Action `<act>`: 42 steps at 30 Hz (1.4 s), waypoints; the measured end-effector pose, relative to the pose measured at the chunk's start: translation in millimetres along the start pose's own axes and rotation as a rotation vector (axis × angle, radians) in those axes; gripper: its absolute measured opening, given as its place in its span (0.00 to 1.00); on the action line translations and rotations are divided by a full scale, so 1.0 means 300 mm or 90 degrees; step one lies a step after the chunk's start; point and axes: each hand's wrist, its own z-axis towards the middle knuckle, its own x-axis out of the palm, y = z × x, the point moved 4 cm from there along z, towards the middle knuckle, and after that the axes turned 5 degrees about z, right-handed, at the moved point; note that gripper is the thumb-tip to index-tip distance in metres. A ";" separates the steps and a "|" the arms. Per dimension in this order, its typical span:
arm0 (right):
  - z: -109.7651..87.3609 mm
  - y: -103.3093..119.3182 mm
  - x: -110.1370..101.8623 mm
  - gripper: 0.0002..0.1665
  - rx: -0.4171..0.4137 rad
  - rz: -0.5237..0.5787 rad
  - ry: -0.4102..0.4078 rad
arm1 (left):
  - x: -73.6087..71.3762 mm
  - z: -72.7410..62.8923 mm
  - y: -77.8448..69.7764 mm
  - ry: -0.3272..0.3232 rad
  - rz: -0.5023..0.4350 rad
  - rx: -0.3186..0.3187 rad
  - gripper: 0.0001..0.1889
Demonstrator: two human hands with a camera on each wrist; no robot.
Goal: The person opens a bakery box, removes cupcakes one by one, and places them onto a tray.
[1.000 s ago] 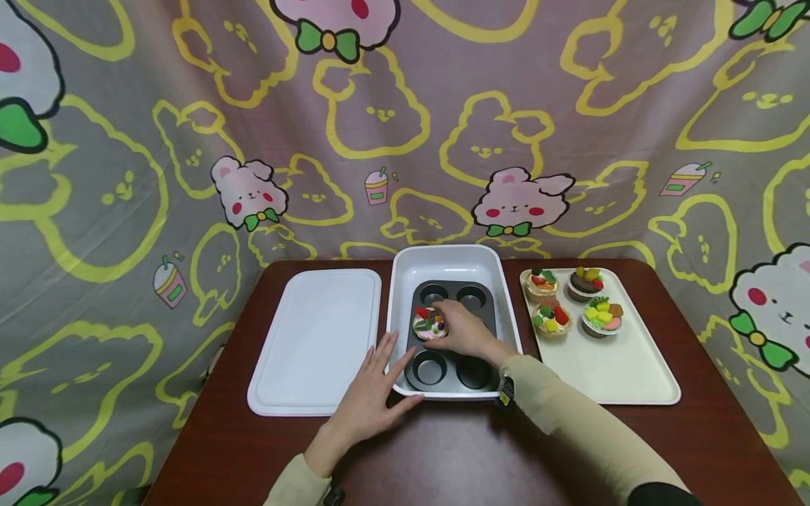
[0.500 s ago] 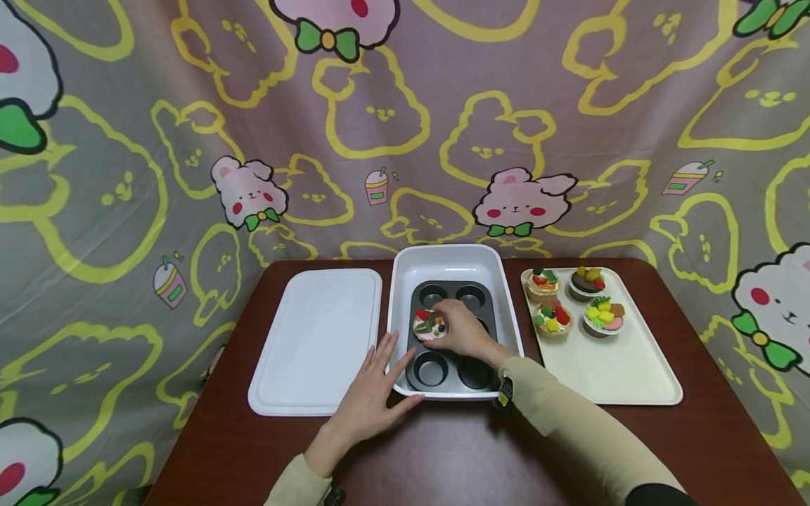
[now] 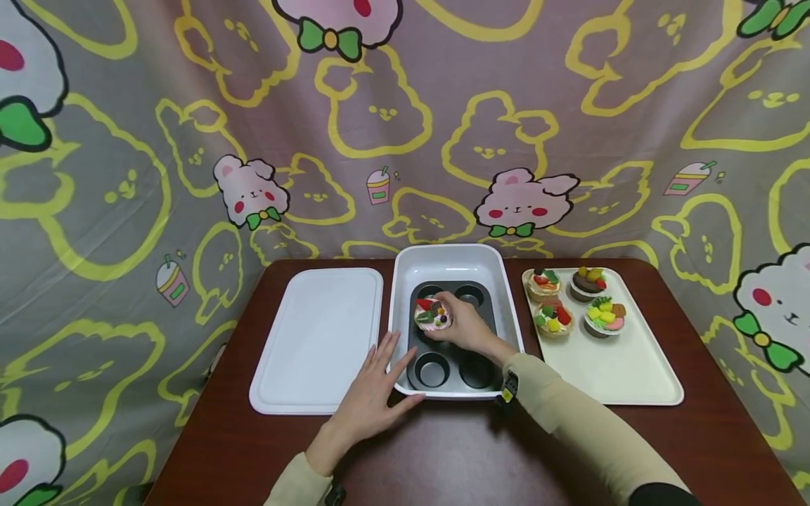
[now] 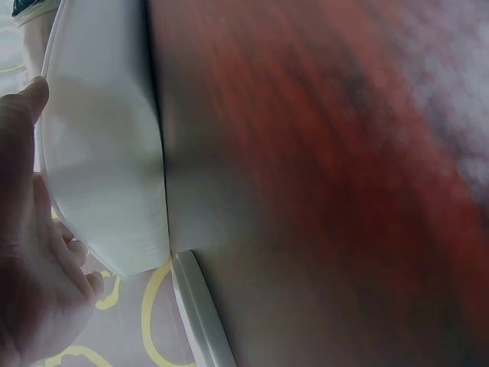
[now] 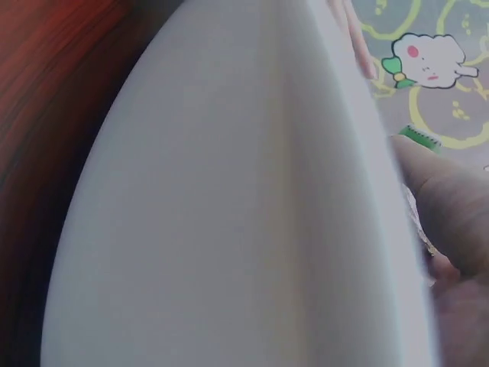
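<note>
My right hand (image 3: 471, 327) pinches a small fruit-topped tart (image 3: 432, 316) between thumb and fingers, over the left side of a dark muffin tin (image 3: 454, 365). The tin lies in a deep white tray (image 3: 448, 258), and its near cups show no contents. At the tray's near left corner, my left hand (image 3: 370, 393) rests with its fingers straight and spread along the rim. In the left wrist view, the left hand (image 4: 38, 267) touches the tray's edge. The tray wall (image 5: 199, 191) fills much of the right wrist view and hides most of the tart.
On the left lies a flat white lid or tray (image 3: 316, 344). A cream tray (image 3: 620, 372) at the right bears several fruit-topped tarts and cupcakes, one being a chocolate cupcake (image 3: 586, 282). All stand on a dark wooden table (image 3: 443, 450), with a patterned curtain (image 3: 436, 126) behind.
My right hand has lifted the tart slightly, up and away from the muffin tin's middle left cup. The left hand has stayed where it was.
</note>
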 end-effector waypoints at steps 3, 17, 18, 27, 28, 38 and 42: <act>-0.004 -0.001 -0.016 0.43 -0.001 0.007 -0.022 | -0.003 0.000 -0.002 -0.014 0.001 0.013 0.44; -0.032 0.013 -0.114 0.48 0.043 0.165 -0.038 | -0.006 0.000 -0.005 -0.018 0.002 0.019 0.44; -0.037 0.014 -0.121 0.48 0.053 0.186 -0.033 | -0.006 0.000 -0.005 -0.018 0.001 0.019 0.44; -0.094 -0.003 -0.191 0.49 0.137 0.268 -0.007 | -0.005 -0.001 -0.003 -0.020 -0.005 0.014 0.44; -0.101 -0.009 -0.200 0.49 0.141 0.266 -0.013 | -0.004 -0.001 -0.002 -0.024 -0.004 0.016 0.44; -0.182 -0.058 -0.304 0.47 0.121 0.294 -0.070 | -0.011 -0.001 -0.006 -0.022 0.002 0.017 0.44; -0.234 -0.080 -0.357 0.47 0.115 0.283 -0.078 | -0.008 -0.001 -0.006 -0.023 0.002 0.017 0.43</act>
